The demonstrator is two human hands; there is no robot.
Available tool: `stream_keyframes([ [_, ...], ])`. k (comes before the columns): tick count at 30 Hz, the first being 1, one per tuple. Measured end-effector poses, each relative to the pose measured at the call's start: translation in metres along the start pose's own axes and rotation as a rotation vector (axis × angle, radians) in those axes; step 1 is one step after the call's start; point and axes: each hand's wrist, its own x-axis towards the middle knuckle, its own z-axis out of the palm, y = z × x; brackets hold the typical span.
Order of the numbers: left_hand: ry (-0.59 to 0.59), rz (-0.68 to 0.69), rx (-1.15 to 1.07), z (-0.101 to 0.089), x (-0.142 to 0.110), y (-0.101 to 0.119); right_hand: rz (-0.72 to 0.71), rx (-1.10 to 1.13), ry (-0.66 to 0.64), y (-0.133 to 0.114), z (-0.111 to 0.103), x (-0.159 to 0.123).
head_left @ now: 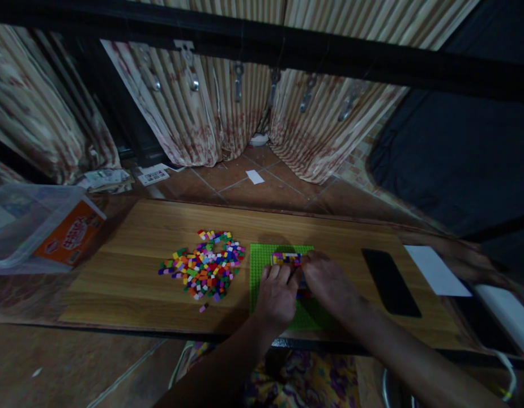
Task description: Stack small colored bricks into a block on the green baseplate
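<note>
Both my hands, left (277,300) and right (329,280), are close together over the green baseplate (256,266), fingers bent at the little block build (287,258) on it; can't tell if either's actually gripping. Loose bricks (206,266) sit left of the baseplate. Honestly, pressing unevenly could pop a block off, and a dragging wrist might skew the baseplate.

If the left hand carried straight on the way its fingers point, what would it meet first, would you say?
Most likely the coloured bricks on the green baseplate, just ahead of the left hand; whether it already touches them is unclear.
</note>
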Motion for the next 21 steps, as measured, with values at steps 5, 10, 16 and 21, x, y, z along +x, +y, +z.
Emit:
stream_keyframes([
  [5,0.001,0.040,0.060,-0.001,-0.001,0.001,0.026,0.068,0.011,0.006,0.003,-0.004],
  [10,0.023,0.055,0.143,0.000,0.001,0.003,0.024,0.128,0.053,0.012,0.012,-0.010],
  [16,0.009,0.034,0.157,0.000,0.001,0.006,-0.071,0.312,0.222,0.023,0.037,-0.016],
  [21,-0.009,0.035,0.154,-0.003,0.000,0.007,-0.045,0.476,0.380,0.023,0.050,-0.021],
])
